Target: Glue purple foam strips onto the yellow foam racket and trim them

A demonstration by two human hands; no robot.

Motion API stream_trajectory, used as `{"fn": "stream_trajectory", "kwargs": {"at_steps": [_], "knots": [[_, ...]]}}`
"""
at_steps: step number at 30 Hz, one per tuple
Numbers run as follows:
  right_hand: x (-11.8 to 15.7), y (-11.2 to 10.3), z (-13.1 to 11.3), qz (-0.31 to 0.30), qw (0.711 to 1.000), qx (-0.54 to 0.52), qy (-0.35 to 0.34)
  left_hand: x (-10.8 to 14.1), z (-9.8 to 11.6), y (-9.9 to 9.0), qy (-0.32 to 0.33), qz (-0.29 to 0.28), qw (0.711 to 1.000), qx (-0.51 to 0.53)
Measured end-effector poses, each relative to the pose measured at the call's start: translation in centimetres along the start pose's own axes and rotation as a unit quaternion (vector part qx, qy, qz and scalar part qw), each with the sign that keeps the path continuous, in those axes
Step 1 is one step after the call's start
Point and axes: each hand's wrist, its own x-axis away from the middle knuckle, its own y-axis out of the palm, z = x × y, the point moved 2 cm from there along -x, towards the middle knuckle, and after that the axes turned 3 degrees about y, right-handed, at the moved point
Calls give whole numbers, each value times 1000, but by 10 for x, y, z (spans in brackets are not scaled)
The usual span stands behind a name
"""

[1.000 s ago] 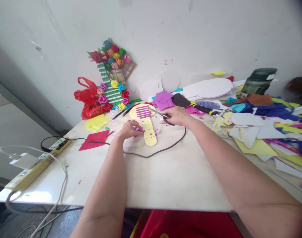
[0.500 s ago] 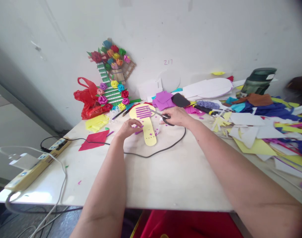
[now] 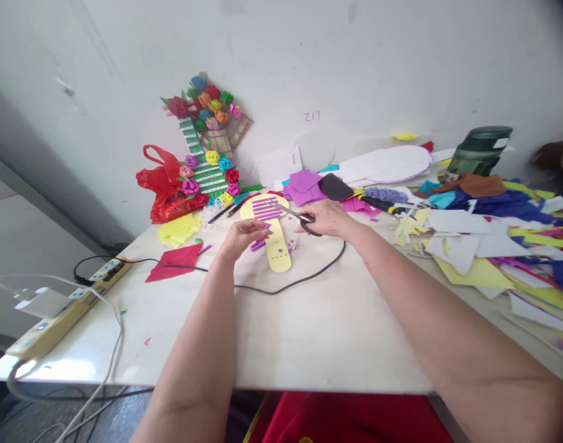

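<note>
My right hand (image 3: 330,219) is closed around the black handles of a pair of scissors (image 3: 309,223), whose blades point left over a yellow paper cutout (image 3: 279,253). The cutout has a round top and a long stem. Several purple strips (image 3: 266,209) lie side by side across its round part. Left of the stem, my left hand (image 3: 244,235) pinches a small purple paper piece (image 3: 267,227) between thumb and fingertips. More purple strips (image 3: 258,245) lie below these fingers, and small purple scraps (image 3: 292,246) are scattered on and beside the stem.
A black cord (image 3: 281,291) loops across the table (image 3: 327,344) in front of the cutout. Paper scraps (image 3: 466,237) pile up on the right. A power strip (image 3: 64,315) lies at left. Paper flowers (image 3: 211,101) and a red bag (image 3: 163,184) stand behind.
My left thumb and fingers have come together at the purple piece by the stem. The right hand and scissors have stayed almost where they were.
</note>
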Motion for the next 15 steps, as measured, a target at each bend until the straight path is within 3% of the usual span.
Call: {"fn": "stream_trajectory", "kwargs": {"at_steps": [15], "knots": [[1,5,-3,-14,1000,-13,-23,-2,-7,0,21,11,1000,9]]}}
